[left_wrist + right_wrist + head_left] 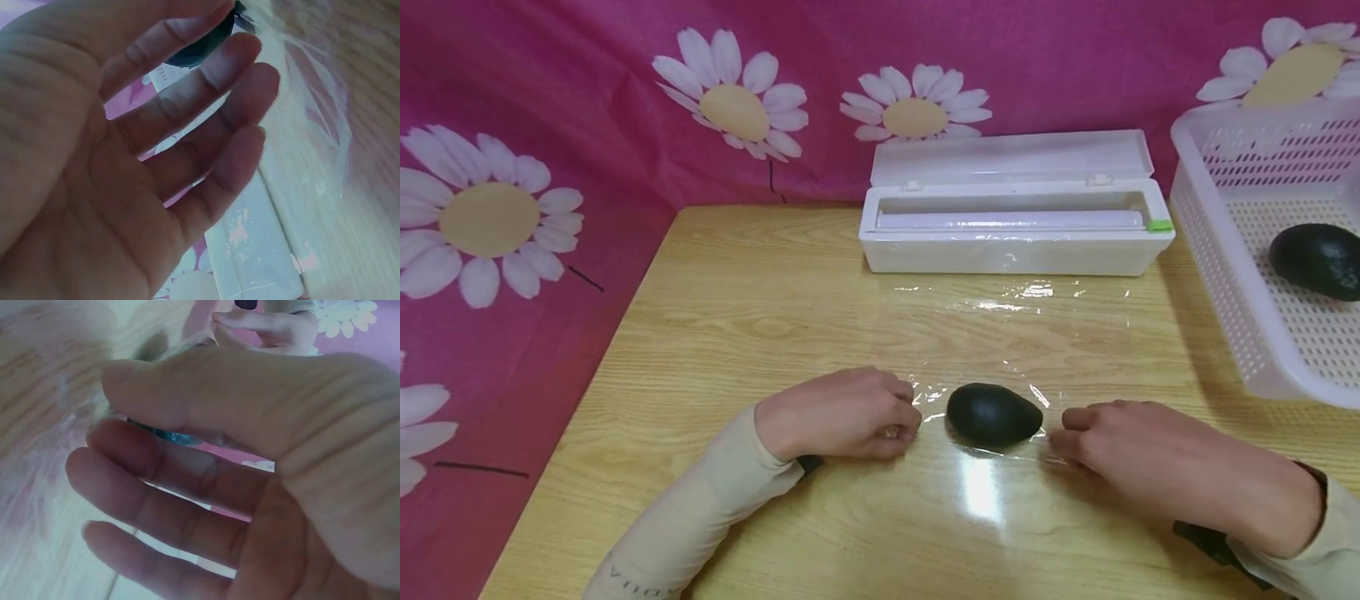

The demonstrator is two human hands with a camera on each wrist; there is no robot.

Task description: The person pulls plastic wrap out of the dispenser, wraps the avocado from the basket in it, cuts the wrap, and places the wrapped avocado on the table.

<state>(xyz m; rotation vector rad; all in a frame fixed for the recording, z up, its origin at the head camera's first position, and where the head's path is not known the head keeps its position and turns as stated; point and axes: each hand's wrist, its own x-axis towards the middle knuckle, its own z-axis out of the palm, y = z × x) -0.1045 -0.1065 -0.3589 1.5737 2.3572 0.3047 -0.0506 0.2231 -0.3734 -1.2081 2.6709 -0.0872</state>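
Observation:
A dark avocado (992, 415) lies on its side on clear cling film (1000, 306), its narrow end to the right. The film runs forward across the table to a white dispenser box (1015, 257). Left of the avocado, my left hand (850, 414) pinches the film's near edge between thumb and index finger. My right hand (1142, 454) pinches the edge on the other side, close to the narrow end. In the wrist views the other fingers of the left hand (156, 137) and right hand (187, 481) are loosely bent, with film wrinkled beside them.
The dispenser's lid (1011, 158) stands raised at the back, with a film roll (1011, 220) inside and a green piece (1159, 226) at its right end. A white perforated basket (1232, 317) on the right holds another avocado (1318, 260). A flowered pink cloth (820, 50) hangs behind.

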